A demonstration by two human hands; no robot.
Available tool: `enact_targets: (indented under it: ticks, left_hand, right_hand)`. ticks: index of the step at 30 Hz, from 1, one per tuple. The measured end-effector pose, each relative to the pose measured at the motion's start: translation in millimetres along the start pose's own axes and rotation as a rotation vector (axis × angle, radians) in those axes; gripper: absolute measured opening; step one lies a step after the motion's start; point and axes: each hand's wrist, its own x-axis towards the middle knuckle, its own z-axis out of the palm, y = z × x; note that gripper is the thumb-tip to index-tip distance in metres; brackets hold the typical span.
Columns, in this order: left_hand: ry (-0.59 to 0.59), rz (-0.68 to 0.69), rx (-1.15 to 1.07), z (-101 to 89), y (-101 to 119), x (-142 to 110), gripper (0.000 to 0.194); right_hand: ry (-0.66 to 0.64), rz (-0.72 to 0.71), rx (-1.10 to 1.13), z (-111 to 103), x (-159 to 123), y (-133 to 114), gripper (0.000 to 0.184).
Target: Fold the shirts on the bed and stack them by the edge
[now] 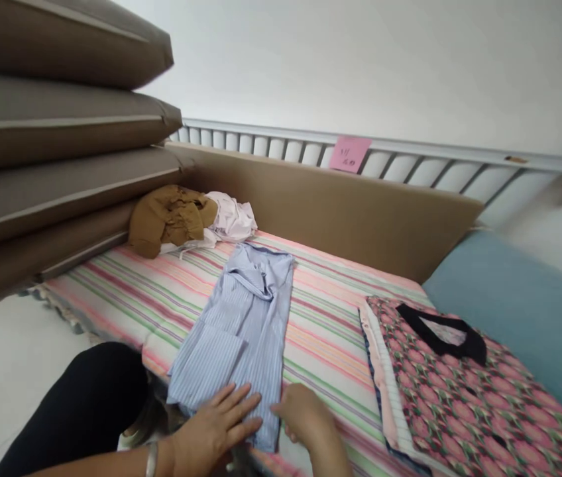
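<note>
A blue-and-white striped shirt (258, 331) lies in a long folded strip on the bed, its collar end away from me and one sleeve folded over the body. My left hand (219, 421) rests flat on the near end of the shirt, fingers spread, with a bangle at the wrist. At the shirt's right edge, my right hand (308, 417) is curled, its fingertips closed at the cloth; slight blur hides the exact grip. To the right is a stack of folded clothes, topped by a pink floral garment (464, 391) with a black neckline.
A striped sheet (331, 331) covers the bed. Brown cushions (67, 139) are stacked at left, beside a crumpled mustard garment (169, 218) and a pale garment (234, 215). Behind stand a brown board (311, 205) and a railing with a pink note (349, 154). A blue panel (524, 291) is at right.
</note>
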Motion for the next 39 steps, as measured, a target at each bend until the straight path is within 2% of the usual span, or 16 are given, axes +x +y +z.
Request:
enact_targets:
  ticks: [2, 3, 5, 8, 10, 12, 14, 19, 25, 27, 29, 31, 34, 39]
  left_hand:
    - [0.026, 0.038, -0.121, -11.3, -3.3, 1.1, 0.055]
    - [0.076, 0.033, -0.200, -20.2, -8.1, 3.2, 0.043]
    - [0.256, -0.083, -0.334, -43.8, -26.3, 11.6, 0.026]
    - [0.561, -0.471, -0.367, -86.5, -74.4, 34.0, 0.022]
    - [0.646, -0.715, -0.333, -112.1, -112.1, 52.5, 0.024]
    - [0.663, -0.843, -0.306, -130.2, -145.5, 71.5, 0.027]
    - [0.657, -0.901, -0.279, -139.8, -170.4, 90.4, 0.030]
    - [0.601, -1.012, -0.190, -143.1, -200.8, 135.5, 0.031]
    - [0.557, -1.027, -0.023, -152.1, -214.5, 163.0, 0.017]
    - [0.563, -1.018, 0.047, -155.7, -216.2, 165.0, 0.021]
    - [0.565, -0.976, 0.124, -157.8, -216.3, 166.1, 0.034]
    - [0.543, -0.895, 0.193, -158.7, -214.5, 167.9, 0.040]
    - [0.490, -0.750, 0.269, -159.6, -206.2, 173.1, 0.032]
    - [0.465, -0.468, 0.398, -156.6, -169.2, 188.6, 0.043]
  right_hand:
    - [0.227, -0.059, 0.046, -1.3, 0.4, -4.4, 0.025]
    - [0.333, -0.110, 0.081, -1.5, 2.1, -9.1, 0.027]
    - [0.439, -0.224, 0.168, 0.3, 10.6, -21.8, 0.029]
    - [0.360, -0.320, 0.305, 8.2, 35.3, -39.7, 0.027]
    - [0.271, -0.286, 0.377, 14.5, 54.4, -45.4, 0.026]
    - [0.197, -0.210, 0.453, 18.9, 69.7, -45.6, 0.026]
    - [0.141, -0.154, 0.537, 20.8, 78.9, -43.0, 0.025]
    - [0.070, -0.127, 0.673, 21.8, 86.3, -38.5, 0.023]
    - [0.042, -0.054, 0.712, 23.2, 91.9, -41.3, 0.018]
    - [0.055, -0.073, 0.702, 23.7, 92.5, -40.8, 0.018]
    - [0.070, -0.092, 0.692, 25.1, 93.3, -39.2, 0.018]
    - [0.084, -0.099, 0.696, 27.5, 94.7, -37.5, 0.018]
    - [0.098, -0.109, 0.715, 30.9, 97.3, -35.8, 0.018]
    - [0.093, -0.102, 0.725, 32.0, 98.9, -35.8, 0.019]
